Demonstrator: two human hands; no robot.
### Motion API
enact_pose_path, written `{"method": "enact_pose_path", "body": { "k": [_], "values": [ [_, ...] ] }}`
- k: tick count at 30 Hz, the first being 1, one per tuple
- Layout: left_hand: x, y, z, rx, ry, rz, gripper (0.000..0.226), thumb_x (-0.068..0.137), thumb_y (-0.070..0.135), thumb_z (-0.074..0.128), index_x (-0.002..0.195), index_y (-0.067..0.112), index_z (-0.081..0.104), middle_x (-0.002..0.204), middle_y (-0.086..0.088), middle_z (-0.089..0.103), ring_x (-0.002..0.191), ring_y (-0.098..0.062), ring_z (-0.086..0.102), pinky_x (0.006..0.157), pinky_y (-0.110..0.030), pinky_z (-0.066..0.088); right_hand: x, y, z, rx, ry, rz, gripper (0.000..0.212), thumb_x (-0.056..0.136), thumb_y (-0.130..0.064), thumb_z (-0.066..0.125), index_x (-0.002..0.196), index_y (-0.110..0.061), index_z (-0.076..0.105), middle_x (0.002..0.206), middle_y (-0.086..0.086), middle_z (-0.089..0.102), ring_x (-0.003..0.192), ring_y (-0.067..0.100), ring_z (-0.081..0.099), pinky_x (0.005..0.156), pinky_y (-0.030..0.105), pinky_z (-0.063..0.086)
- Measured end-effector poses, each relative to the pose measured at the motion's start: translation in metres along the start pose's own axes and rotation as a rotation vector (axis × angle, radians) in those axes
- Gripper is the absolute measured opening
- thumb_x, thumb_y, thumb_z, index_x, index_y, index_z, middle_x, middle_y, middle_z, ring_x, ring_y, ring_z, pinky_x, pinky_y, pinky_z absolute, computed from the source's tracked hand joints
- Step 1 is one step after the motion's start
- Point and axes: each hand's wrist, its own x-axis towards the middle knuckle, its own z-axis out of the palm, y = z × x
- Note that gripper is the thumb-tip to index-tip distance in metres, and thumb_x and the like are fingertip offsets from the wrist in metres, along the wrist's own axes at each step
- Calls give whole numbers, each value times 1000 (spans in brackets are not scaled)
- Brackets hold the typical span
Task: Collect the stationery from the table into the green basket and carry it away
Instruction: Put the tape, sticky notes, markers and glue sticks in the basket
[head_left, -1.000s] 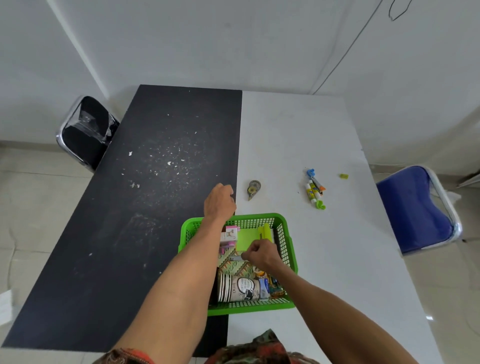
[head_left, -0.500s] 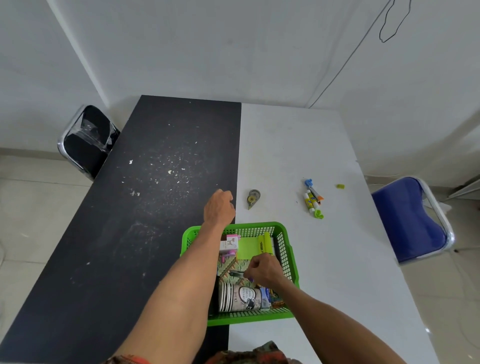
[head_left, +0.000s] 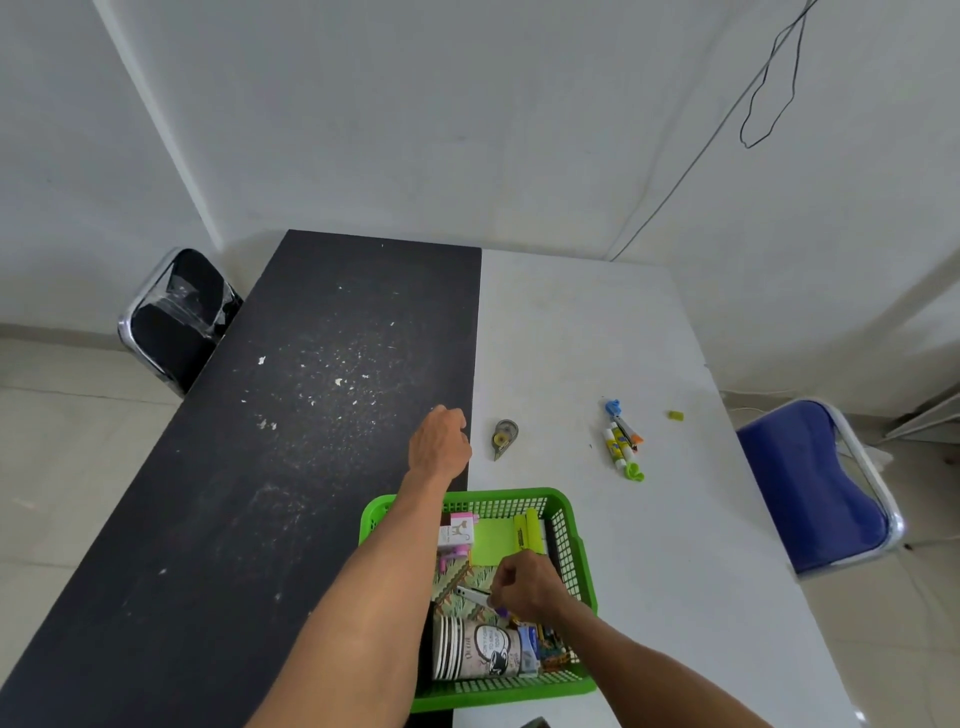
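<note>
Black-and-white table (head_left: 571, 338); green basket (head_left: 570, 540) at near edge. Right hand (head_left: 530, 587) inside, pinching slim white item (head_left: 472, 596). Left hand (head_left: 439, 447) curled beyond far rim, grasp unclear. Risk: left forearm nudges basket off edge; correction tape (head_left: 505, 435), glue sticks (head_left: 618, 449) toward right edge forgotten.

Behind the left hand (head_left: 439, 447), its forearm bars the left side of the green plastic mesh basket (head_left: 511, 492); the right hand (head_left: 527, 587), pinching a white-and-purple item (head_left: 475, 597), fills the middle. Open white tabletop (head_left: 597, 338) surrounds the grey tape dispenser (head_left: 504, 437).
</note>
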Motion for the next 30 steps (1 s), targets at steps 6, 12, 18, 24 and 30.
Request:
{"method": "enact_pose_path", "body": {
  "k": [6,12,18,24,30],
  "values": [
    [11,-1,4,2,-13,3,19,93,7,53,108,9,65,112,-7,57,95,-23,60,80,-35,52,6,-1,-6,-32,-13,28,7,76,-12,69,69,-13,67,81,6,73,75,17,71,68,33,61],
    [18,1,10,3,-24,13,19,93,7,53,107,8,65,112,-9,58,95,-23,60,80,-34,53,9,-3,-13,-77,51,89,27,74,-27,76,59,-26,54,75,0,69,69,14,65,61,24,55],
    [24,2,19,13,-46,13,20,94,8,53,110,9,65,113,-8,57,95,-22,60,80,-33,53,10,-5,-18,-136,101,146,22,73,-34,70,58,-28,56,67,-10,65,62,8,60,59,23,51],
    [31,6,24,-1,-49,15,23,93,8,53,114,9,64,114,-8,57,98,-23,59,79,-31,51,14,-4,-21,-89,109,116,14,74,-28,70,61,-23,65,63,-10,61,57,5,55,49,15,42],
    [34,8,30,6,-57,18,21,94,8,52,111,9,63,112,-8,57,98,-22,58,78,-31,50,13,-5,-16,-131,72,56,16,74,-18,61,79,-12,75,73,-2,71,61,9,60,54,19,49]
  ]
}}
